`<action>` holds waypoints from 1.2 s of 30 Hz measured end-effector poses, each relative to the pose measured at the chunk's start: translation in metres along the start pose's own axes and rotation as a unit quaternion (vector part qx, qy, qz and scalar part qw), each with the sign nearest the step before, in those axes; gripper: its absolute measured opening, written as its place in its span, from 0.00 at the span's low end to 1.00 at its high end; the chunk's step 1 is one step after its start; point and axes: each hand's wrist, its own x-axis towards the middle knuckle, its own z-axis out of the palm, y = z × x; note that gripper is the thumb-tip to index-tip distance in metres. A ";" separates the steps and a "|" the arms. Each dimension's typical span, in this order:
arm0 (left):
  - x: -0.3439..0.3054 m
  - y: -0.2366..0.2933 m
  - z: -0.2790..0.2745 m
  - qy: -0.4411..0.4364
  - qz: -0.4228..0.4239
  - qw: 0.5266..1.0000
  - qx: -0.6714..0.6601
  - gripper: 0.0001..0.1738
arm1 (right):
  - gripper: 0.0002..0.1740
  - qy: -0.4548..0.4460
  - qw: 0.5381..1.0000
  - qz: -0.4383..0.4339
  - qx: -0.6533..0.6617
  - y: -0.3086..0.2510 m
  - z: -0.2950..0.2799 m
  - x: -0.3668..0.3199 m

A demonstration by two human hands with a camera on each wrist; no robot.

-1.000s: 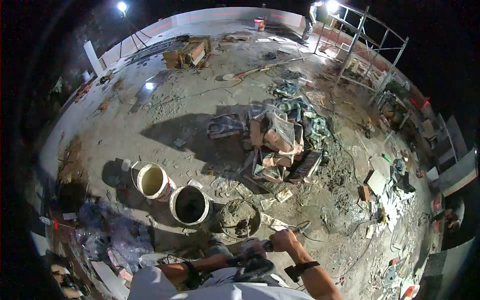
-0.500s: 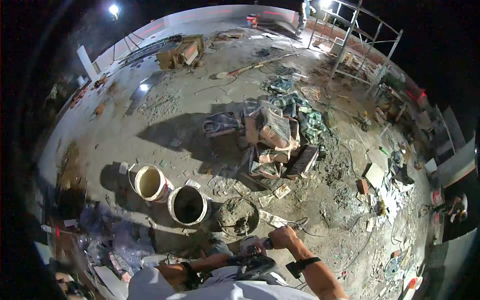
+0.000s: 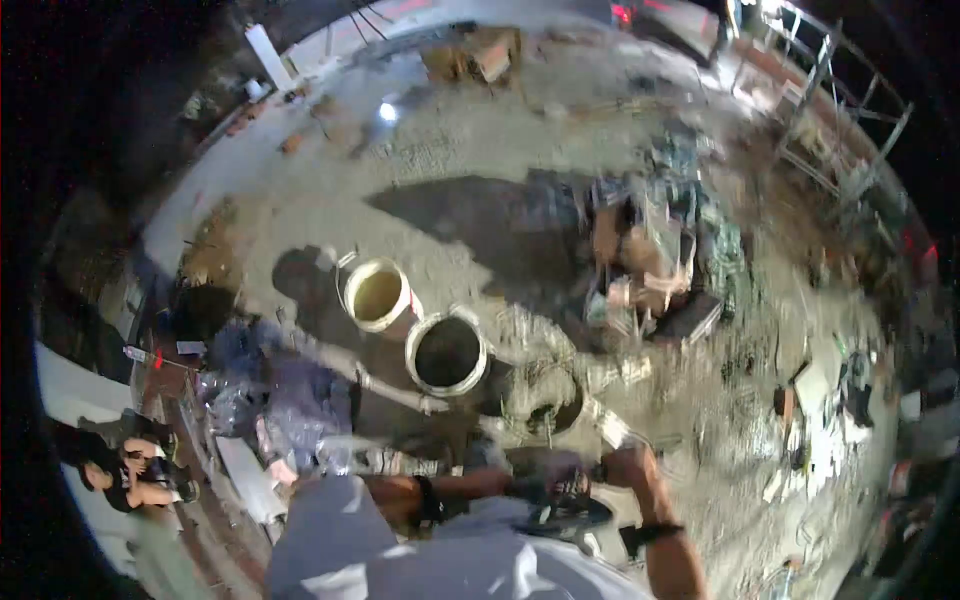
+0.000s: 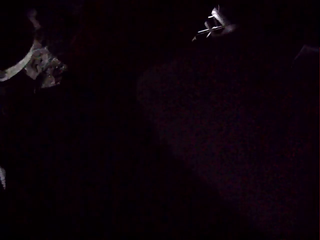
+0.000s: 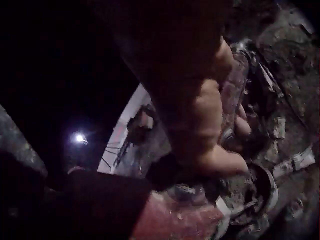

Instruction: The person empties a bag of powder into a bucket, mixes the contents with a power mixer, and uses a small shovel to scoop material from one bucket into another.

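In the head view, my right hand [image 3: 628,465] grips a handle of a handheld power mixer [image 3: 568,482] held low in front of me. Fingers curl round that handle in the right wrist view, above the tool's reddish body [image 5: 175,220]. My left hand [image 3: 516,482] holds the mixer from the other side, mostly in shadow; its wrist view is nearly black. Just beyond the tool stands a bucket [image 5: 274,192] of grey mortar [image 3: 530,390], and a pale shaft [image 5: 244,208] runs down into it.
Left of the mortar stand a dark-filled bucket [image 3: 484,358] and a pale bucket [image 3: 404,308]. Wrapped bags [image 3: 650,250] lie piled ahead, broken tiles [image 3: 825,440] at right, plastic sheeting [image 3: 300,400] at left. A seated person [image 3: 140,470] is lower left. A scaffold [image 3: 830,80] stands far right.
The head view has swung left and down, so buckets and bags appear farther right and higher, blurred. The seated person has come more fully into view. Both hands stay at the mixer.
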 end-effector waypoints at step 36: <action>-0.067 0.024 -0.043 -0.026 0.047 0.993 -0.102 0.21 | 0.08 0.043 0.996 0.047 0.062 -0.022 0.002 -0.038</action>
